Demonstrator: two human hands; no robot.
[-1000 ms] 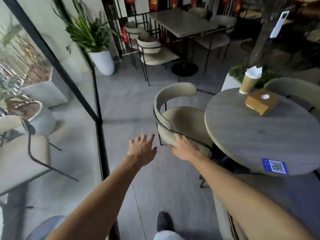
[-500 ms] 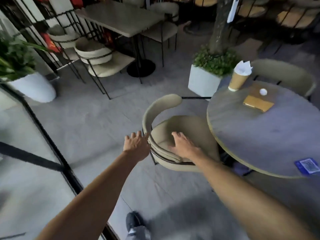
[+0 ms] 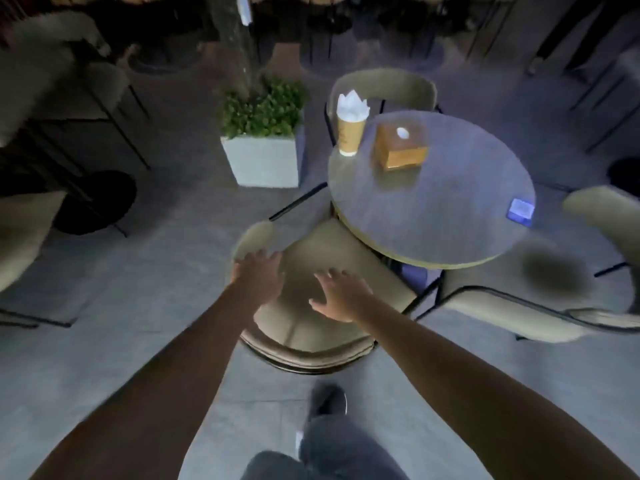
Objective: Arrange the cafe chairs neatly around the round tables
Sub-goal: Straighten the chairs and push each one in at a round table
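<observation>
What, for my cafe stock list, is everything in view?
table: one, grey, centre right
near chair: one, beige, seat partly under table
far chair: one, beige, behind table
right chair: one, beige, right of table
cup: one, tan, napkin inside, table's far edge
box: one, brown, beside cup
sticker: one, blue, table's right edge
planter: one, white, left of table
shoe: one, dark, bottom centre
left hand: one, on near chair's backrest
right hand: one, open, over its seat
</observation>
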